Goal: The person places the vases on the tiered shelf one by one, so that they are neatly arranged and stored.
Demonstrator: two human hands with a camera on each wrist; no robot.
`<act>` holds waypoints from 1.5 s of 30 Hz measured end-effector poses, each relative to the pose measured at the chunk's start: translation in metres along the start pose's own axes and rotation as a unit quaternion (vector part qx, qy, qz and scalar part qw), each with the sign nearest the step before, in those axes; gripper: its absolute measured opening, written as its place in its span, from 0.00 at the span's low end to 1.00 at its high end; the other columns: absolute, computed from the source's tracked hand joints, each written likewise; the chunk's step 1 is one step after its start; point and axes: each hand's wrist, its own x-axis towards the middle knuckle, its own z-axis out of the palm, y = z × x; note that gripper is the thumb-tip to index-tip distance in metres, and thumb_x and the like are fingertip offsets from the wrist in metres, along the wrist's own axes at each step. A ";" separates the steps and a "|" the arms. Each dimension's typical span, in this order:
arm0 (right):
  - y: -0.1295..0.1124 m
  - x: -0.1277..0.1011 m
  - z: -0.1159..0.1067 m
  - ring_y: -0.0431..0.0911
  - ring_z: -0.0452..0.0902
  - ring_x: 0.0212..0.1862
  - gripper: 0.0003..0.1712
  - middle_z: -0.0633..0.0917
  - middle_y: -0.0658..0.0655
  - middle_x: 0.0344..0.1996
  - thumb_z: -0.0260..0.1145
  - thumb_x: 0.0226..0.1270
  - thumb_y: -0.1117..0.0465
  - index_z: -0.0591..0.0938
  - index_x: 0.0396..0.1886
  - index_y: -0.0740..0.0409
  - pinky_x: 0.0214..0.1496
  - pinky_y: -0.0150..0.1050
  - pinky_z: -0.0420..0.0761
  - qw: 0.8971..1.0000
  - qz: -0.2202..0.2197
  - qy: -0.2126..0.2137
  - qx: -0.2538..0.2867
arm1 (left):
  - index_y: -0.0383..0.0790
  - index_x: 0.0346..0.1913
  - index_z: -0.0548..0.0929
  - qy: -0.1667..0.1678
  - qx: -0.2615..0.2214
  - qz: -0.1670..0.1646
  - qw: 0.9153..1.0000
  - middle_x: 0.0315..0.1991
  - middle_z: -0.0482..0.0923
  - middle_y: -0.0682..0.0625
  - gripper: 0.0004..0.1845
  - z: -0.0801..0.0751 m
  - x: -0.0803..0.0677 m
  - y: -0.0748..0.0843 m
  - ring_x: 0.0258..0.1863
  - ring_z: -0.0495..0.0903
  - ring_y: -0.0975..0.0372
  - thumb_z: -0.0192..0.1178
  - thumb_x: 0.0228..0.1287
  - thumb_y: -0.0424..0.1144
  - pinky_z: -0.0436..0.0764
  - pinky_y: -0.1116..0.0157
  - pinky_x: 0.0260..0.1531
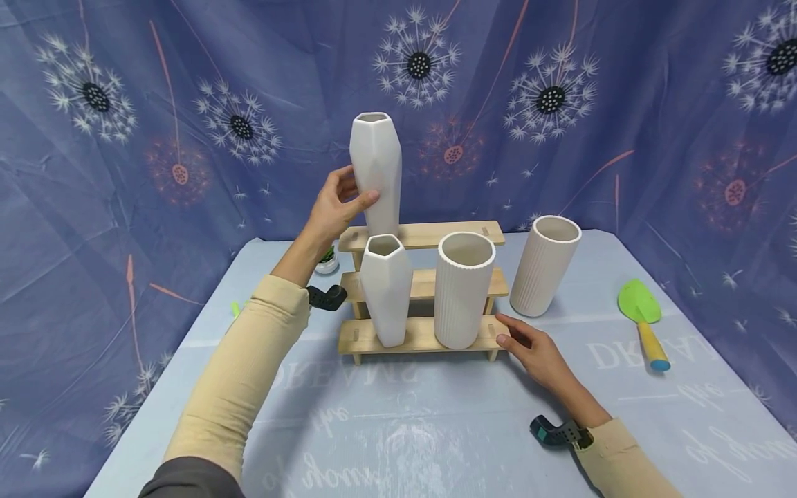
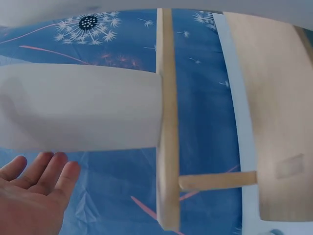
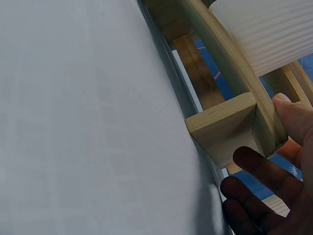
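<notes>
**Standing upright on the top tier**

Find tall faceted vase, white, toward the left end of the top tier of wooden stand. Note left hand at its left side, relaxed and not clenched, with thumb across the front and fingers loosely extended just beside the wall; cannot tell exact contact. Record right hand at the right end of the lowest step, pinching the board between thumb and a finger. On that same step, log second faceted vase at left and ribbed vase at right. To the right of the stand, on pale printed tablecloth, list second ribbed vase and, farther right, green trowel with yellow handle. To the left, enter small potted plant. Behind all, note blue dandelion-print backdrop.
</notes>
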 end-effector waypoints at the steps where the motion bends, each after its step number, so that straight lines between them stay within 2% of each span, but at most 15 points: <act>1: 0.000 0.000 0.000 0.31 0.73 0.47 0.28 0.80 0.60 0.56 0.61 0.67 0.50 0.72 0.66 0.50 0.47 0.27 0.76 1.000 0.000 0.000 -0.001 | 0.49 0.72 0.54 0.000 -0.002 -0.001 1.000 0.67 0.66 0.49 0.44 -0.001 -0.002 -0.001 0.67 0.65 0.59 0.65 0.57 0.52 0.65 0.54 0.66; 8: 0.005 0.002 0.001 0.26 0.71 0.45 0.27 0.80 0.63 0.56 0.60 0.68 0.55 0.71 0.66 0.55 0.46 0.26 0.75 1.000 0.002 0.002 -0.014 | 0.49 0.72 0.54 0.008 -0.023 -0.004 1.000 0.69 0.62 0.48 0.41 -0.010 -0.018 -0.012 0.69 0.62 0.59 0.63 0.60 0.51 0.61 0.54 0.69; 15: -0.004 -0.001 0.000 0.25 0.72 0.44 0.28 0.81 0.63 0.54 0.61 0.68 0.53 0.71 0.66 0.53 0.45 0.26 0.76 1.000 -0.005 0.000 0.002 | 0.45 0.70 0.60 0.042 -0.021 0.028 0.998 0.65 0.65 0.43 0.35 -0.013 -0.037 -0.022 0.65 0.67 0.56 0.61 0.63 0.47 0.67 0.55 0.64; 21: -0.034 -0.008 -0.005 0.27 0.72 0.43 0.27 0.81 0.66 0.53 0.60 0.68 0.58 0.72 0.64 0.61 0.45 0.25 0.75 1.000 0.002 0.003 -0.012 | 0.41 0.67 0.64 0.070 -0.036 0.050 0.996 0.62 0.68 0.40 0.31 -0.011 -0.052 -0.031 0.58 0.71 0.59 0.61 0.64 0.43 0.70 0.66 0.55; 26: -0.019 -0.004 -0.003 0.25 0.71 0.44 0.27 0.80 0.65 0.54 0.61 0.68 0.55 0.72 0.65 0.58 0.45 0.25 0.75 1.000 0.000 0.001 -0.009 | 0.41 0.65 0.68 0.085 -0.053 0.060 0.993 0.56 0.71 0.44 0.27 -0.010 -0.062 -0.036 0.51 0.72 0.66 0.60 0.65 0.40 0.70 0.72 0.49; 30: -0.002 0.000 0.001 0.26 0.72 0.45 0.28 0.81 0.62 0.55 0.61 0.67 0.52 0.71 0.66 0.52 0.46 0.26 0.76 1.000 0.000 -0.001 -0.001 | 0.40 0.64 0.70 0.103 -0.062 0.057 0.991 0.52 0.73 0.51 0.25 -0.009 -0.074 -0.038 0.49 0.72 0.67 0.59 0.65 0.40 0.72 0.74 0.48; 36: 0.002 0.001 0.001 0.25 0.71 0.47 0.29 0.79 0.61 0.57 0.61 0.67 0.51 0.71 0.66 0.52 0.47 0.25 0.75 1.000 -0.006 -0.002 0.011 | 0.39 0.62 0.72 0.132 -0.071 0.045 0.988 0.48 0.73 0.56 0.23 -0.005 -0.095 -0.047 0.48 0.73 0.67 0.59 0.66 0.40 0.73 0.75 0.46; 39: 0.003 0.002 0.001 0.25 0.71 0.46 0.28 0.79 0.61 0.57 0.61 0.67 0.52 0.71 0.66 0.53 0.47 0.25 0.75 1.000 -0.007 -0.003 0.010 | 0.39 0.61 0.72 0.131 -0.073 0.035 0.988 0.48 0.72 0.54 0.22 -0.003 -0.103 -0.055 0.47 0.72 0.67 0.58 0.66 0.40 0.73 0.76 0.46; 45: 0.006 0.003 0.001 0.24 0.71 0.45 0.28 0.80 0.62 0.56 0.61 0.67 0.54 0.71 0.66 0.54 0.46 0.25 0.76 1.000 -0.005 -0.004 0.007 | 0.39 0.61 0.72 0.121 -0.064 0.016 0.990 0.53 0.71 0.45 0.22 0.000 -0.116 -0.068 0.50 0.71 0.65 0.58 0.66 0.41 0.72 0.74 0.48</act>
